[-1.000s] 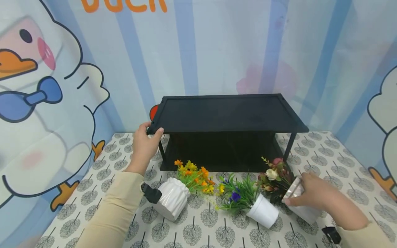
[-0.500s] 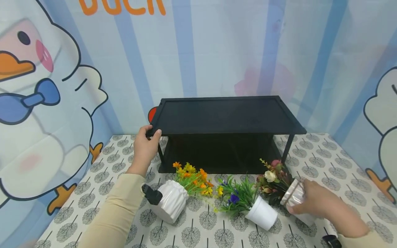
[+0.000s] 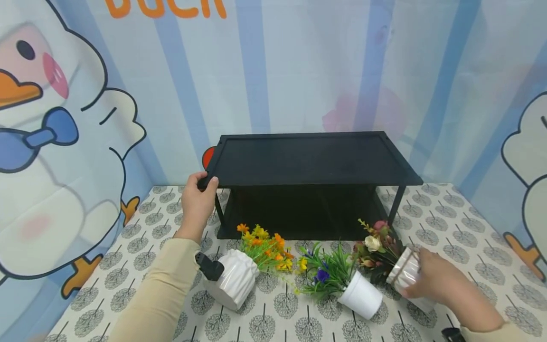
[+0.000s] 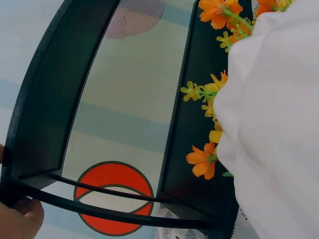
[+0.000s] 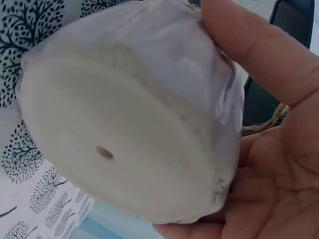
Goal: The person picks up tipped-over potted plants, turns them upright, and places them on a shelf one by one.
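Note:
My left hand (image 3: 197, 204) holds the front left corner of a black two-tier shelf (image 3: 309, 159), thumb on the top board and fingers at its side edge. In the left wrist view, fingertips (image 4: 25, 219) touch the corner of the frame (image 4: 42, 99). On the right, my right hand (image 3: 444, 287) grips a glossy white flowerpot (image 3: 406, 273) with twine round it. The pot tilts, its cream and dusky-red artificial flowers (image 3: 376, 244) pointing toward the shelf. From the right wrist, the pot's base (image 5: 109, 119) with a small hole shows, thumb and fingers around its side.
A ribbed white pot (image 3: 237, 278) with orange and yellow flowers (image 3: 267, 244) lies tipped near my left forearm. Between the hands lies a smooth white pot (image 3: 361, 294) with green leaves and purple flowers (image 3: 321, 275). A tree-print cloth (image 3: 284, 327) covers the table; a printed curtain (image 3: 299, 66) hangs behind.
My right hand has turned the pot slightly, and its twine shows more clearly than one second ago. The left hand stays on the shelf corner. The head view has shifted a little.

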A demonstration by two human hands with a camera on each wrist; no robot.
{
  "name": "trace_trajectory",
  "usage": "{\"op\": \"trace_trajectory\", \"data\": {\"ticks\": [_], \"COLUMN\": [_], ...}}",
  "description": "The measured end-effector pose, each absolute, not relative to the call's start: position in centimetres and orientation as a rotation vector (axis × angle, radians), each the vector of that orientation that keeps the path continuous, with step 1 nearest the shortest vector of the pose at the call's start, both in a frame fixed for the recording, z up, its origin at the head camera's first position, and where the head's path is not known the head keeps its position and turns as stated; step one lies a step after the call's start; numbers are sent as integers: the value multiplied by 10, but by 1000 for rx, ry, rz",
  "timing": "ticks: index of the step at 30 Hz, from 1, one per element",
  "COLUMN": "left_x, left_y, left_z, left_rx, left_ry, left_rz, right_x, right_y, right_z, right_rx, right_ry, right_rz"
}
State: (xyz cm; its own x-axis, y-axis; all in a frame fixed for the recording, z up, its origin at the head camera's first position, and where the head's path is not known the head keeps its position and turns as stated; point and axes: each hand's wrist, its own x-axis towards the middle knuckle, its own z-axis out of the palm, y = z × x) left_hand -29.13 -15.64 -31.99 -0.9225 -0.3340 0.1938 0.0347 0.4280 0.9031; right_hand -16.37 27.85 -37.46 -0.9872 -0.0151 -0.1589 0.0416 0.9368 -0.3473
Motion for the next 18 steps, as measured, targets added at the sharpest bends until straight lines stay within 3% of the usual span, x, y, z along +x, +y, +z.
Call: {"op": "trace_trajectory", "data": {"ticks": [18], "left_x": [-293], "left_y": [-158], "left_z": [-324], "left_rx": [196], "left_ry": [-2296], "left_rz": [-1522], "right_x": [-163], "right_y": [275], "right_z": [-373], "right_rx": [93], "right_ry": [2953], "right_rz": [-469]}}
